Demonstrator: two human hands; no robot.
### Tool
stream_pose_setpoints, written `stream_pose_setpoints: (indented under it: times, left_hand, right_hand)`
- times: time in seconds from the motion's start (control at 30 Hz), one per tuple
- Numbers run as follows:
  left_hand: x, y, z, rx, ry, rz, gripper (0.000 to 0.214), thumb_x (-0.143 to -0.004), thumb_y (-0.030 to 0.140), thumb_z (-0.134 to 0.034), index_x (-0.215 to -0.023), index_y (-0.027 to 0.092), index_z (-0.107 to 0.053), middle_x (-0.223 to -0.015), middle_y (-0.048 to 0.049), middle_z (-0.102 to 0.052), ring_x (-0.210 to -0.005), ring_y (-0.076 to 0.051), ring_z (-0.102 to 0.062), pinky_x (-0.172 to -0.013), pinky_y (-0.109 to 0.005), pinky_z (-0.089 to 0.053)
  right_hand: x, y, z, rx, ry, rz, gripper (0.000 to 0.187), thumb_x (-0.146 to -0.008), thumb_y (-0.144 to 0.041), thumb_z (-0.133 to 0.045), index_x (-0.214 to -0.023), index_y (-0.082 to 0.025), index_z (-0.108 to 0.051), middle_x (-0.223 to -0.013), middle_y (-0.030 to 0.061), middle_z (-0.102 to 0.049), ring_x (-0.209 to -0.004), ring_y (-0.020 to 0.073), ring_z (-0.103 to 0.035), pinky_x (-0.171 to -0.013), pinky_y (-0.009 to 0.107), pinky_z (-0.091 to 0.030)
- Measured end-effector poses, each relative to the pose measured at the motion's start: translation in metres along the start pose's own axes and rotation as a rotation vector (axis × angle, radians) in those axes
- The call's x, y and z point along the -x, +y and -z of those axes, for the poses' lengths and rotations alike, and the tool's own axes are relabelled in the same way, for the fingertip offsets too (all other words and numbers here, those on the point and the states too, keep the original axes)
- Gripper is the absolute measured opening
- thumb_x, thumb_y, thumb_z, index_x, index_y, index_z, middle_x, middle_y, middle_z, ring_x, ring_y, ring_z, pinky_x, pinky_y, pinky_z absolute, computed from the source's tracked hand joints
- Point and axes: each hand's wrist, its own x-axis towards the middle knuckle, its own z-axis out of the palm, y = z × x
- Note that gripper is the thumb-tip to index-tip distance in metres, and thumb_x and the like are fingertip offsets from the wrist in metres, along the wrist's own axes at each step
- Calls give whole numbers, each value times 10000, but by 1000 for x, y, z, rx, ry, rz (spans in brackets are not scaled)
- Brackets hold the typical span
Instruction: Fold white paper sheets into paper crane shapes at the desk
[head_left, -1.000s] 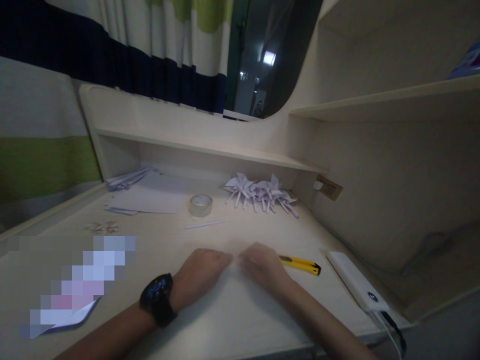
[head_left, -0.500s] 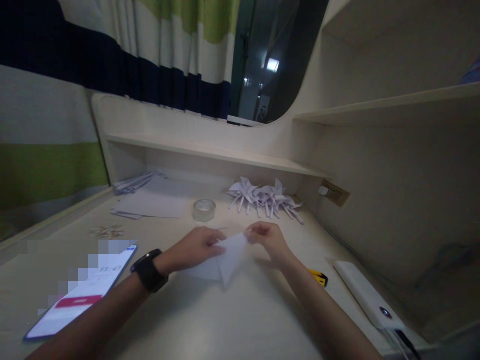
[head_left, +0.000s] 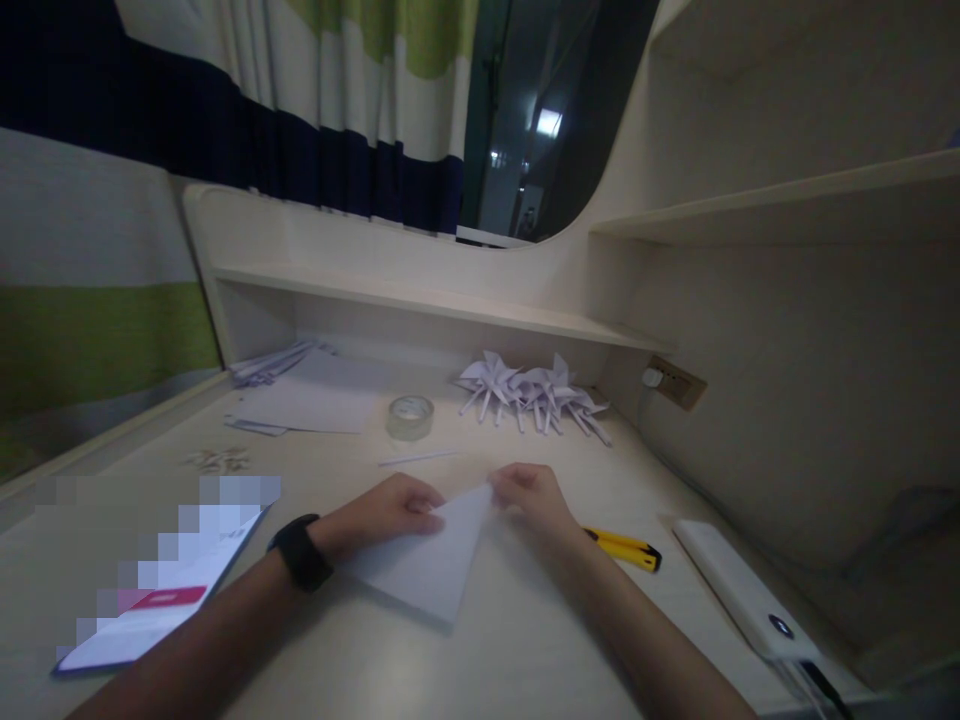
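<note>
A white sheet of paper (head_left: 424, 570) lies over the desk between my hands, its far right corner raised. My left hand (head_left: 390, 515) grips its far edge, thumb on top, with a black watch on the wrist. At the raised corner, my right hand (head_left: 529, 492) pinches the paper between thumb and fingers. Just beyond the hands rests a thin white paper stick (head_left: 418, 458). Beside my right forearm is a yellow and black utility knife (head_left: 626, 550), partly hidden by the arm.
A roll of clear tape (head_left: 410, 417) sits farther back. Several paper pinwheels (head_left: 529, 390) are bunched near the back wall, left of them a stack of paper (head_left: 311, 395). A phone (head_left: 169, 600) lies at left, small pale pieces (head_left: 217, 460) behind it, a white power strip (head_left: 742, 590) at right.
Both hands have come slightly nearer with the paper. The folded flap has opened out, so the sheet shows wider and flatter. More of the paper stick and the knife is visible.
</note>
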Motion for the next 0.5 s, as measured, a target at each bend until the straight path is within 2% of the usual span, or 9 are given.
stream_pose_setpoints:
  times: [0.17,0.37,0.5]
  left_hand:
    - [-2,-11,-7,-21,28,6,404,-806,485,-579,-786,97,-689,-668,-43,-658,-572,-144,-552,-513,-220,-370]
    - [-7,-22,-16,11,58,24,361,-773,450,-615,-720,97,-668,-590,-12,-593,-513,-119,-485,-479,-210,-332]
    - [-9,-28,-16,46,47,34,346,-771,436,-618,-713,98,-667,-590,-16,-591,-504,-118,-479,-488,-218,-347]
  right_hand:
    - [0,14,-4,70,17,26,323,-734,-467,-662,-655,-156,-632,-553,-7,-580,-488,96,-479,-489,216,-382]
    - [-1,19,-7,21,11,33,418,-775,-559,-571,-700,-151,-615,-554,-7,-552,-501,110,-491,-482,220,-375]
    - [-1,20,-10,87,43,32,393,-736,-545,-601,-661,-159,-590,-535,-11,-545,-487,113,-481,-472,224,-363]
